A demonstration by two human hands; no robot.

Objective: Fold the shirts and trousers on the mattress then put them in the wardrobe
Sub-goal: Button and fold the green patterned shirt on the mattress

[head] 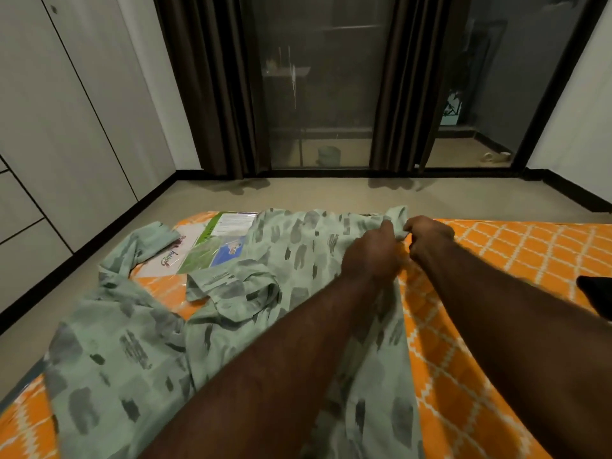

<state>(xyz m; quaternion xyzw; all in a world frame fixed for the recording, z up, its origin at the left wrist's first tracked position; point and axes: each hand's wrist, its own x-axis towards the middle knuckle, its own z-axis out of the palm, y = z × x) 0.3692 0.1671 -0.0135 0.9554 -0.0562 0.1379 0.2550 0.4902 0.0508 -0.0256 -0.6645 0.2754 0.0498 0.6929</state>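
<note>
A pale green shirt [139, 342] with grey brush marks lies spread across the orange patterned mattress [516, 260]. Its collar sits near the middle left and one sleeve trails off the far left corner. My left hand [372, 253] grips the shirt's far right edge, with fingers curled into the cloth. Right beside it, my right hand [429, 235] pinches the same raised corner of fabric. Both forearms reach over the shirt from the lower right. The wardrobe [59, 127], with pale closed doors, fills the left wall.
A printed label under clear plastic [212, 246] covers the mattress's far left corner. A dark garment [596, 293] pokes in at the right edge. Beige floor runs between the mattress and the wardrobe. Dark curtains and glass doors stand ahead.
</note>
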